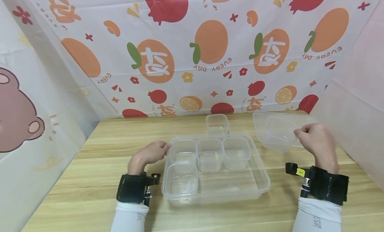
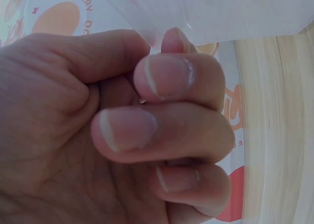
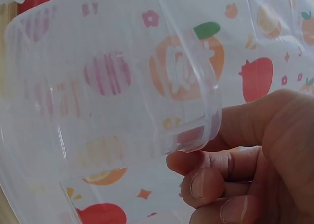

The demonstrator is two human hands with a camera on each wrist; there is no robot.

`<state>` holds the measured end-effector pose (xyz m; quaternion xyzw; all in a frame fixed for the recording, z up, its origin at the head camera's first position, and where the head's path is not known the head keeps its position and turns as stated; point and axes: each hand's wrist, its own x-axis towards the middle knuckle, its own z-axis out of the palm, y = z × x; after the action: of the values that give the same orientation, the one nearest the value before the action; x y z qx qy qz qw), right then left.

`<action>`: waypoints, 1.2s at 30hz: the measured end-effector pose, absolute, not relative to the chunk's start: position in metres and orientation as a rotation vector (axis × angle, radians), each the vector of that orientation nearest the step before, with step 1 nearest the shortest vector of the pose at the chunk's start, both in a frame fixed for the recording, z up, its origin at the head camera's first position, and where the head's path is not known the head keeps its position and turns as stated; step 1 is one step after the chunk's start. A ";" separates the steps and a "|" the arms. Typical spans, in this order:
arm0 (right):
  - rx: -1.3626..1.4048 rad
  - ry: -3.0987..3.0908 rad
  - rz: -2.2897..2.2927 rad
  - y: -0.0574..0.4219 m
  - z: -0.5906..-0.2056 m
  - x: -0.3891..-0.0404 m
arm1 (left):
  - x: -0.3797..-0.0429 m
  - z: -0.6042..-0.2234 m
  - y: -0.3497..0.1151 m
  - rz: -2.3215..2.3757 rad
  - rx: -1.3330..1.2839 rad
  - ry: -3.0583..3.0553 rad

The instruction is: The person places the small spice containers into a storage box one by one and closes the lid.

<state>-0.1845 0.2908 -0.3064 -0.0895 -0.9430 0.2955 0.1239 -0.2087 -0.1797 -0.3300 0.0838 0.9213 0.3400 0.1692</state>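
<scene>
A large clear plastic box (image 1: 228, 180) stands on the table, with several small clear boxes (image 1: 210, 155) along its back and left side. At its back left corner my left hand (image 1: 153, 152) pinches the rim between thumb and index finger; the other fingers curl in, as the left wrist view shows. My right hand (image 1: 318, 140), off to the right, grips another small clear box (image 3: 113, 96) by its rim, tilted and held above a clear lid (image 1: 261, 122). Thumb and fingertips meet at that rim in the right wrist view.
One more small clear box (image 1: 217, 124) stands upright behind the large box. The wooden table (image 1: 99, 172) ends at a fruit-print cloth (image 1: 180, 58) at the back. More cloth hangs at both sides.
</scene>
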 end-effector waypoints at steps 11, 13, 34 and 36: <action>-0.193 -2.728 0.850 0.277 -0.303 -0.184 | -0.210 -0.331 -0.179 0.967 0.245 2.613; -0.170 -2.716 0.846 0.275 -0.303 -0.184 | -0.210 -0.331 -0.179 0.968 0.246 2.613; -0.033 -2.669 0.854 0.253 -0.292 -0.181 | -0.210 -0.330 -0.181 0.963 0.230 2.613; -0.020 -2.653 0.856 0.252 -0.292 -0.181 | -0.209 -0.330 -0.181 0.964 0.228 2.611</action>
<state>-0.1806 0.2521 -0.2916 -0.0071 -0.9368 0.3023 0.1759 -0.2094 -0.1807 -0.3304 0.0803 0.9208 0.3400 0.1735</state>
